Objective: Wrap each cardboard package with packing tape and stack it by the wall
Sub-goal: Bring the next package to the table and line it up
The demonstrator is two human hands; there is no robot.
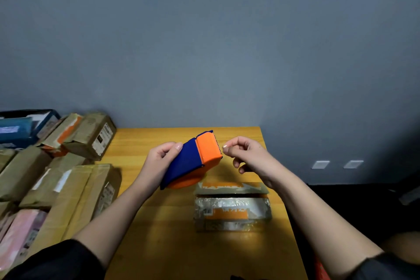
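Observation:
My left hand (163,157) grips a blue and orange tape dispenser (193,159) and holds it up over the wooden table (159,234). My right hand (247,154) is just right of the dispenser's orange cutter end, thumb and forefinger pinched together at its toothed edge; clear tape between them is too faint to make out. A small cardboard package (231,207) with orange print and shiny tape on it lies on the table below my hands.
A pile of several cardboard packages (75,179) lies to the left of the table, some by the grey wall (204,41). A pink packet (20,232) sits at the lower left. Right of the table is dark floor.

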